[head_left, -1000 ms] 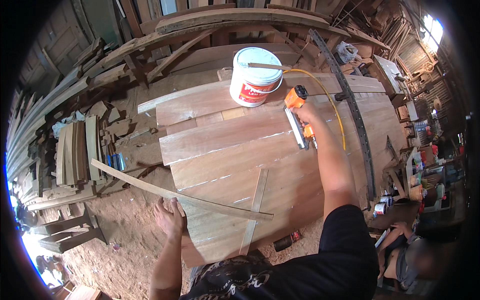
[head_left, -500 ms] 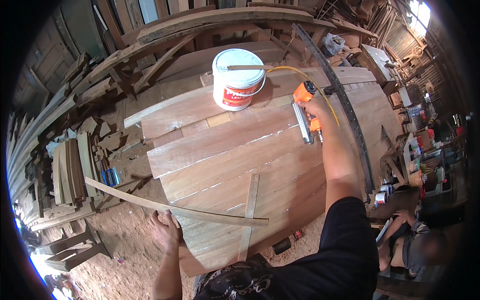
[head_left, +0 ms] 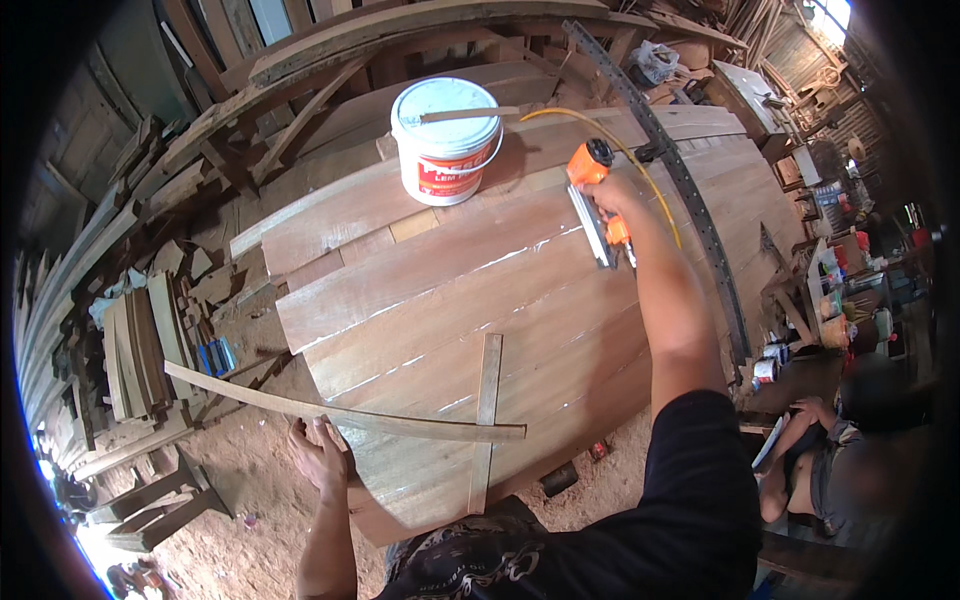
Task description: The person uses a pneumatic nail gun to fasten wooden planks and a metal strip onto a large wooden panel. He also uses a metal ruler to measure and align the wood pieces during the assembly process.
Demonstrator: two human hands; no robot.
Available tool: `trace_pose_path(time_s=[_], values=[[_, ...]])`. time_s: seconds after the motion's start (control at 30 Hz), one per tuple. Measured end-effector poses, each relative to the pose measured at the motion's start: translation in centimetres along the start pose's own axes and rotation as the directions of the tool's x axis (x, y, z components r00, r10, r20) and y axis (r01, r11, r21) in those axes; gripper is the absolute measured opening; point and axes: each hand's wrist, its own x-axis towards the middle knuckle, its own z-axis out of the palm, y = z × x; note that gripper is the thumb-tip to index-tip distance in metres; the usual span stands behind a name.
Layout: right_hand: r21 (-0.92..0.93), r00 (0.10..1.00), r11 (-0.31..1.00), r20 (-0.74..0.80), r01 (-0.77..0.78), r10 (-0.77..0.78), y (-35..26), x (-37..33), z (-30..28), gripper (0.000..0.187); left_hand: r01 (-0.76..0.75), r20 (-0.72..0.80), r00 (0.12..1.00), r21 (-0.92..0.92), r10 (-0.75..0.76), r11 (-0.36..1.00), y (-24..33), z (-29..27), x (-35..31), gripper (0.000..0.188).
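Note:
My right hand [head_left: 612, 193] is wrapped round the handle of an orange and black nail gun [head_left: 588, 163], held over the right part of a planked wooden panel [head_left: 420, 310]. White streaks run along the panel's seams. Across its near left corner lies a long, slightly bowed wooden strip [head_left: 380, 421], sticking out past the left edge. A shorter wooden strip [head_left: 488, 380] crosses under its right end. My left hand [head_left: 323, 458] is at the panel's left edge, fingers apart, fingertips at the long strip's near side; whether they touch it, I cannot tell.
A white lidded bucket [head_left: 440, 165] with a red label stands on the panel's far side, a thin wood piece on its lid. A yellow hose [head_left: 655, 190] and a long perforated dark metal bar [head_left: 690, 200] lie to the right. Another person [head_left: 810, 450] sits at lower right.
The view has shifted slightly, so the bucket and panel sit a little farther left and the bucket higher. My right hand keeps its hold on the nail gun; the left stays by the long strip.

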Motion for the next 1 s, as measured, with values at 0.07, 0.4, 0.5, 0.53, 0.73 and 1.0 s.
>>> trace_pose_path(time_s=[0.07, 0.4, 0.5, 0.53, 0.73, 1.0], values=[[0.058, 0.999, 0.998, 0.039, 0.021, -0.024, -0.1, -2.5, -0.3, 0.030, -0.019, -0.030, 0.999, 0.031, 0.020, 0.999, -0.7, 0.1, 0.1, 0.063], [-0.055, 0.999, 0.998, 0.002, -0.038, 0.038, 0.9, -10.0, -0.3, 0.040, -0.017, -0.004, 1.000, 0.055, 0.017, 0.998, -0.8, 0.3, 0.3, 0.063], [-0.131, 0.999, 0.991, -0.026, -0.039, 0.036, 0.9, -10.5, 0.1, 0.044, -0.003, 0.012, 1.000, 0.007, 0.003, 1.000, -1.5, 0.5, 0.4, 0.062], [-0.167, 0.999, 0.985, -0.033, -0.041, 0.036, 0.8, -10.7, 0.3, 0.044, 0.004, 0.019, 1.000, -0.022, -0.003, 1.000, -1.8, 0.5, 0.4, 0.061], [-0.042, 0.995, 0.999, -0.098, -0.031, 0.027, 1.9, -10.5, 1.9, 0.036, -0.048, 0.024, 0.998, -0.047, 0.049, 0.998, -3.3, 1.7, 0.4, 0.058], [-0.098, 0.988, 0.993, -0.132, 0.072, -0.084, 2.3, -9.3, 1.6, 0.053, -0.098, -0.105, 0.990, -0.030, 0.094, 0.995, -1.6, 1.3, -0.6, 0.052]])
